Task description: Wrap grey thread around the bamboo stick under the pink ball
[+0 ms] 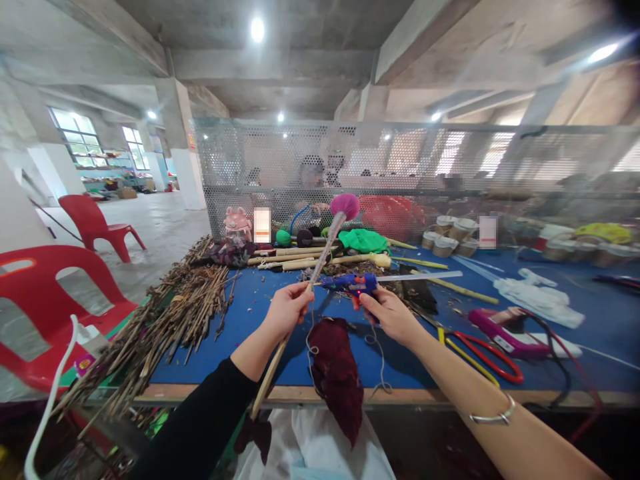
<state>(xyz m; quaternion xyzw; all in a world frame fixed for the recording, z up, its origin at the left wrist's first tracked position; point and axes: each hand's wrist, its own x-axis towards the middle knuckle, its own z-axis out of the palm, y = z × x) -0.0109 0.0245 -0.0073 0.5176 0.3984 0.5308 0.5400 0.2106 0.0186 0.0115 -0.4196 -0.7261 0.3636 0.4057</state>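
Note:
My left hand (289, 308) is closed around a long wooden stick (320, 260) that slants up and away, ending in a pink fluffy ball (345, 206). My right hand (389, 312) grips a blue glue gun (353, 283) with its nozzle pointing left at the stick, close to my left fingers. A clear glue stick (425, 275) sticks out of the gun's back to the right. A dark red piece of fabric (336, 373) lies on the blue table (240, 347) just below both hands, with loose thread around it.
A heap of thin brown twigs (170, 320) covers the table's left side. Red-handled scissors (480, 353) and a pink tool (505, 337) lie to the right. Bamboo sticks, green fabric (363, 240) and small pots (450, 240) stand by a mesh screen, a person behind it. Red chairs (45, 313) stand left.

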